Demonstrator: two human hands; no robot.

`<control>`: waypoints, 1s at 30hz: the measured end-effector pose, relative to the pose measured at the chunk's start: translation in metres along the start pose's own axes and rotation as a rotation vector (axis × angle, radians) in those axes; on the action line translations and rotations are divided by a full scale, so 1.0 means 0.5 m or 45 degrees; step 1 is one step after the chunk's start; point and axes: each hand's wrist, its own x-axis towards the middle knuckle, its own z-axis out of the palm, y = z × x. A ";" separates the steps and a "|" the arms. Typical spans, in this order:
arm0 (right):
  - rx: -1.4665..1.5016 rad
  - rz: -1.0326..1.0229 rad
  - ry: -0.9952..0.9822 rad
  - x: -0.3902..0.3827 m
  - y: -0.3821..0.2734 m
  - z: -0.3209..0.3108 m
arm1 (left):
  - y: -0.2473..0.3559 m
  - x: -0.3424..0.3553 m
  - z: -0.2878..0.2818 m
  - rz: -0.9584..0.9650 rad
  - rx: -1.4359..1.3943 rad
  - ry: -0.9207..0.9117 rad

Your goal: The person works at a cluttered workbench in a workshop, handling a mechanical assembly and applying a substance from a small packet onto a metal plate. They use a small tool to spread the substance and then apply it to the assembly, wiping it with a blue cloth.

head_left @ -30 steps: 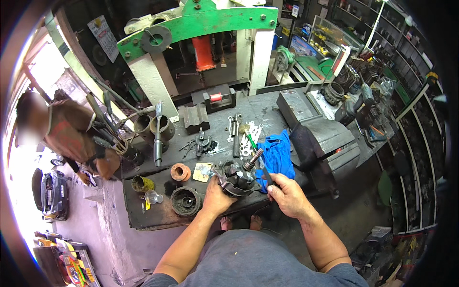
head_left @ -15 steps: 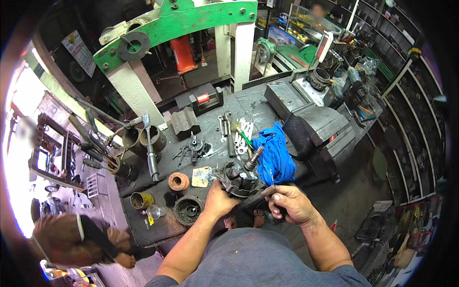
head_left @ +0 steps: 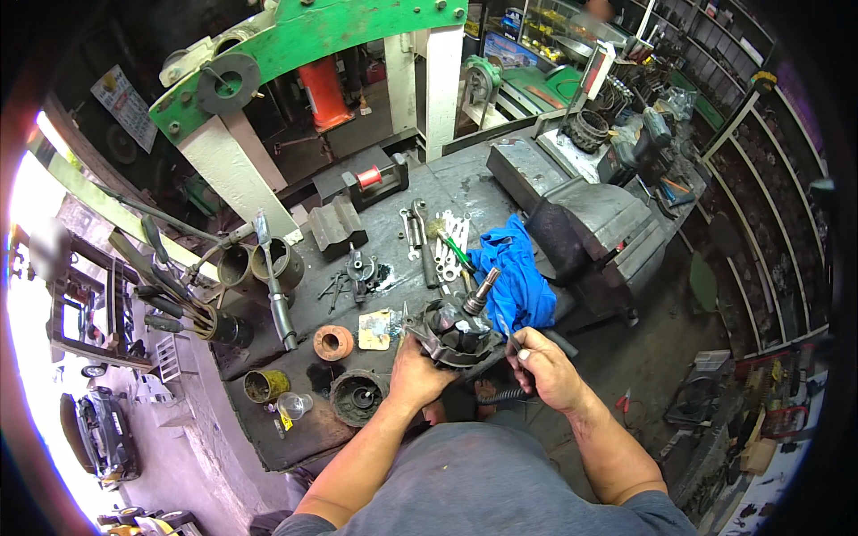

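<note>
- The left hand [head_left: 418, 373] is clamped on the lower rim of a dark, greasy mechanical assembly [head_left: 451, 332] with a splined shaft [head_left: 481, 293] sticking up — it sits at the near edge of the workbench [head_left: 465, 192], just left of a blue rag [head_left: 514, 277].
- The right hand [head_left: 543, 364] is closed around a slim tool [head_left: 508, 335], its tip at the assembly's right side; what the tip engages is too small to tell.
- Judging by the scatter, the job looks mid-way: wrenches [head_left: 438, 234], small loose parts [head_left: 357, 272], an orange ring [head_left: 333, 342] and a round housing [head_left: 357, 396] lie out on the bench — taken off or waiting, I cannot tell which.
- The assembly is not closed up; work inside it seems left to do.
</note>
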 end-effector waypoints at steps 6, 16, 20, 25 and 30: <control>-0.859 -0.306 0.145 -0.001 -0.053 0.021 | -0.009 -0.001 0.004 -0.072 -0.008 0.013; -1.085 -0.464 0.127 0.050 -0.067 0.002 | -0.004 -0.001 0.005 -0.015 -0.004 0.025; -1.104 -0.515 0.087 0.053 -0.065 0.001 | -0.006 -0.003 0.005 -0.054 0.021 0.021; -1.220 -0.511 0.067 0.050 -0.075 0.006 | 0.001 -0.002 0.003 -0.037 0.039 0.011; -1.330 -0.566 0.052 0.045 -0.083 0.003 | 0.011 -0.003 -0.003 -0.137 0.008 -0.034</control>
